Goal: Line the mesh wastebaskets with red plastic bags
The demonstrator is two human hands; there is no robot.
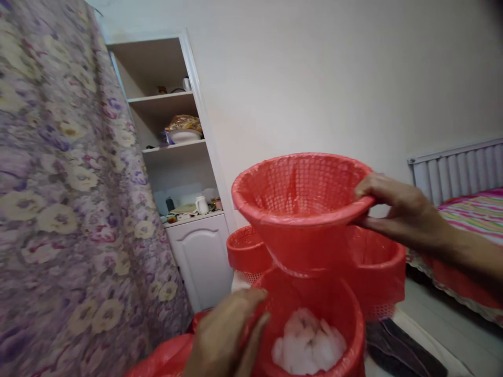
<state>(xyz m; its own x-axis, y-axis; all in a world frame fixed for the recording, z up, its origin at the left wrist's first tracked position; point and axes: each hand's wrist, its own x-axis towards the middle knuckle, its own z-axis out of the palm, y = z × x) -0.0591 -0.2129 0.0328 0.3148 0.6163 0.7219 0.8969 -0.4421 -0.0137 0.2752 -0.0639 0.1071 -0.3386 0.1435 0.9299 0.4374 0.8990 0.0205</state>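
Right hand [396, 209] fingers grip the upper red basket [301, 201] by its rim at frame centre. Left hand [226, 335] fingers clamp the lower lined basket [346, 314], bottom centre. Seemingly mid-separation; next calls for a straight lift.

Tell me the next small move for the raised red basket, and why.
Probably lift the raised basket a bit higher and clear. The right hand grips its rim, while its base looks barely out of the lower basket, which the left hand holds at the rim. White crumpled material lies inside the lower one, so it would then be reachable.

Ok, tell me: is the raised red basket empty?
Yes, the raised red basket in the right hand shows only its red liner inside.
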